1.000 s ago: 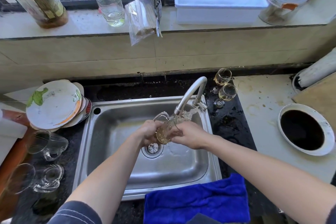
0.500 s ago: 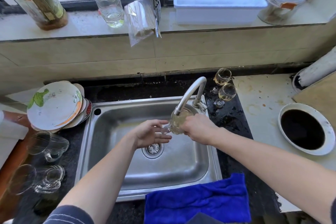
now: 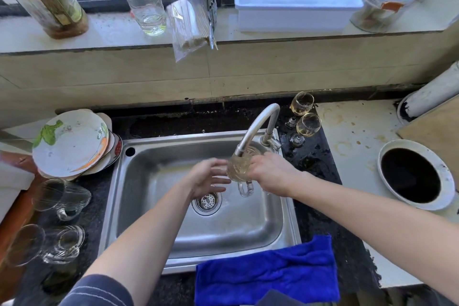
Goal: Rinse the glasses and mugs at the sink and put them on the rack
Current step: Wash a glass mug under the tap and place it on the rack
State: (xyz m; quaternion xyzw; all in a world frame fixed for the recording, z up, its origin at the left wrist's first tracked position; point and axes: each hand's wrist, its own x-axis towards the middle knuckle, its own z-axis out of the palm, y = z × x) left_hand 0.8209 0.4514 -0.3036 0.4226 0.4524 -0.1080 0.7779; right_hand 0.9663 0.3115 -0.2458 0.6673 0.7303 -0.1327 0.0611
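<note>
Under the tap spout [image 3: 258, 124], at the back right of the sink [image 3: 154, 156], you hold a glass mug [image 3: 239, 166] mouth up, its handle hanging toward you. Your right hand [image 3: 270, 174] wraps the mug's right side, fingers [image 3: 255, 164] curled round the glass. Your left hand [image 3: 206, 179] is just beside the mug's left side, fingers spread and holding nothing; it is blurred, so I cannot tell whether the tips touch the glass, nor whether water is running.

This looks like the rinsing step on one mug. Next, I judge, you tip it out over the sink and carry it to the rack, which I cannot make out here. Keep a firm hold: wet glass slips.

Two wine glasses [image 3: 308, 124] with pale liquid stand on the dark tabletop [image 3: 313, 156] right of the tap, probably unrinsed. Two glass mugs [image 3: 64, 196] lie on their sides left of the sink.
</note>
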